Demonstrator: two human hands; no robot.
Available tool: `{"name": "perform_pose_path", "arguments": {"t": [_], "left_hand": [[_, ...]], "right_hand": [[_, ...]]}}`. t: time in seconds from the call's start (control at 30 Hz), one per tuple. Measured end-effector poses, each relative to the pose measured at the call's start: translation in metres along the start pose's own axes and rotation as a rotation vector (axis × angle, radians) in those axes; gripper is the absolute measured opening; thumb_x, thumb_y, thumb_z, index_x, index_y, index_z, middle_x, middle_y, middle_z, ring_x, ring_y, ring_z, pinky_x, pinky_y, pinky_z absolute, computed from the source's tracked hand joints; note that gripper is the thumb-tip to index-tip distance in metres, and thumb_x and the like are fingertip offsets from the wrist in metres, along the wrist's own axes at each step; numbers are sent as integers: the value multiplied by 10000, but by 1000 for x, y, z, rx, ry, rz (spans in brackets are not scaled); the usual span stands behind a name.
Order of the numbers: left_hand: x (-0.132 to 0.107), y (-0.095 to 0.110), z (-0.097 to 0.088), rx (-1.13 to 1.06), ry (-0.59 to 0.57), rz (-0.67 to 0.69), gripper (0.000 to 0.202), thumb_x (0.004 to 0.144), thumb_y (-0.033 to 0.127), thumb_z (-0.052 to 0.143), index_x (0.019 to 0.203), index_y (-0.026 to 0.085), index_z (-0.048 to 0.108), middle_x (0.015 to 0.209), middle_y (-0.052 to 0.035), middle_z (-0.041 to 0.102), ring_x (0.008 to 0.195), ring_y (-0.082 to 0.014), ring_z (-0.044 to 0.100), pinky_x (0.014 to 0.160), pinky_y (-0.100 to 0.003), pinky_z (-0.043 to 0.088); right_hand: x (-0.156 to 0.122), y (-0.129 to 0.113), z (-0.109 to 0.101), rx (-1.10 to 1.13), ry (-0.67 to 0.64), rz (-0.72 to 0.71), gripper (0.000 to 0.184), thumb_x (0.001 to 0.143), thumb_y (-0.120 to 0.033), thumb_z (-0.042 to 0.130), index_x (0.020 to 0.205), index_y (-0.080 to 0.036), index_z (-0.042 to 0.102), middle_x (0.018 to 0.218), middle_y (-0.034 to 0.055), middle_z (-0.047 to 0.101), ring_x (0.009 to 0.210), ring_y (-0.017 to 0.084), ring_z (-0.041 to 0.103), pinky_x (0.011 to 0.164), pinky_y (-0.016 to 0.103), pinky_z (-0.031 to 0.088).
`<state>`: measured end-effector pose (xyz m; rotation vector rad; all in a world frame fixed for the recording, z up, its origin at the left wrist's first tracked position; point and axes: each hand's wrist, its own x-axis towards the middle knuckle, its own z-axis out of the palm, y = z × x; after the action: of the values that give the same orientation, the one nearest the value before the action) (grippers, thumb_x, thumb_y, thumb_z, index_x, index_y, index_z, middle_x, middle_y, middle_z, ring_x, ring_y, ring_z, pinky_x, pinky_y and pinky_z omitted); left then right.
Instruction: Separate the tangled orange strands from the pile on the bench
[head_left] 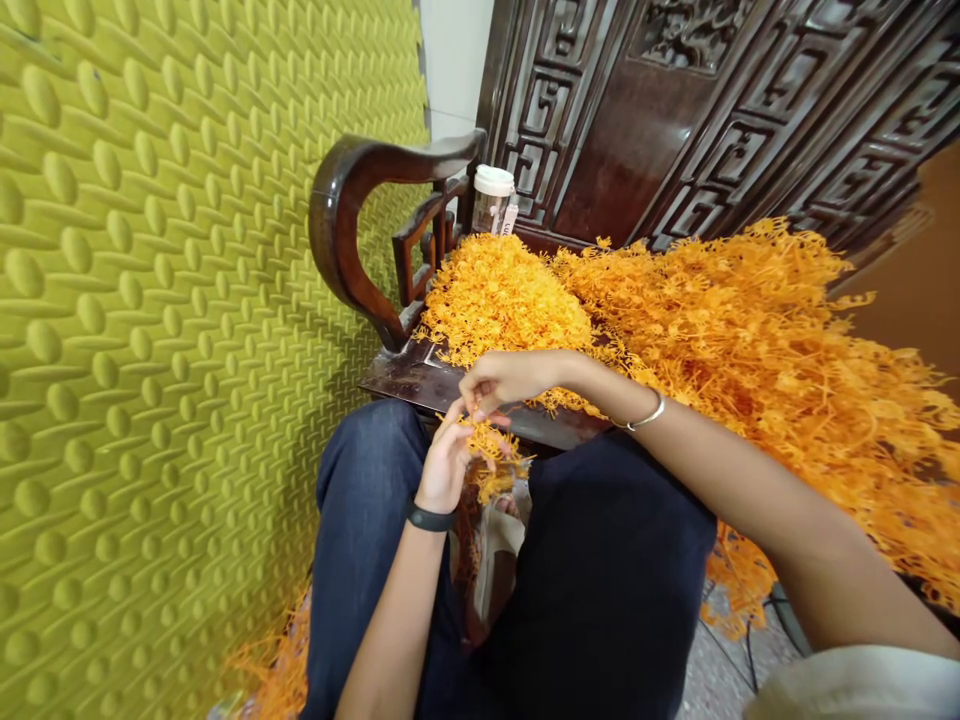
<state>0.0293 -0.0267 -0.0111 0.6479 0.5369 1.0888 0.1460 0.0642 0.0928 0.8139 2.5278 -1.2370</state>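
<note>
My left hand (444, 462) is closed around a small bunch of orange plastic sprigs (495, 458) held over my lap. My right hand (501, 378) reaches in from the right, fingers pinched on the top of that same bunch. A silver bangle (646, 414) sits on my right wrist and a dark band (429, 517) on my left. Just beyond my hands, a large heap of orange plastic sprigs (712, 320) covers the seat of a dark carved wooden bench (420, 375).
A white-lidded jar (493, 197) stands at the back of the bench by its curved armrest (352, 215). A green padded wall (150, 330) fills the left. More orange sprigs (277, 665) lie on the floor by my knees.
</note>
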Motion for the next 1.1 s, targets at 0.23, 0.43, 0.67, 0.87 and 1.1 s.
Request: {"name": "perform_pose_path", "arguments": {"t": [0.23,0.43,0.67,0.87,1.1], "left_hand": [[2,-2,-1,114,17,-70,460,813,475,371,988,103,577,354,74,347,286,-42,271,332,-178,175],[-1,-6,1,331,-37,-50,397,837,395,377,916,99,631,313,65,338,265,-44,255,334,-183,177],[3,-22,10,347,-48,-136,380,814,348,394,1017,113,614,406,23,476,357,-119,482,375,-210,324],[2,-20,10,195,-43,-134,431,802,371,388,1093,112,573,492,7,516,457,-146,563,350,-186,281],[0,-8,3,-93,-92,-123,510,755,318,409,1209,93,460,735,-75,626,568,-184,606,361,-207,389]], "right_hand": [[-3,1,-8,-45,148,-114,51,733,-111,571,707,-102,614,672,17,599,639,94,526,626,231,397],[-25,16,-40,0,809,-40,59,766,-137,529,709,-138,545,728,36,572,657,103,514,653,260,420],[-77,95,-76,51,1734,206,94,791,-239,485,780,-148,506,721,60,535,635,127,509,615,295,435],[-70,124,-71,-217,1613,282,271,831,-318,410,1009,-151,529,985,118,553,933,202,527,789,364,436],[-54,93,-55,-134,1234,223,505,715,-325,609,1179,-193,460,1253,117,434,1149,260,408,901,428,394]]}}
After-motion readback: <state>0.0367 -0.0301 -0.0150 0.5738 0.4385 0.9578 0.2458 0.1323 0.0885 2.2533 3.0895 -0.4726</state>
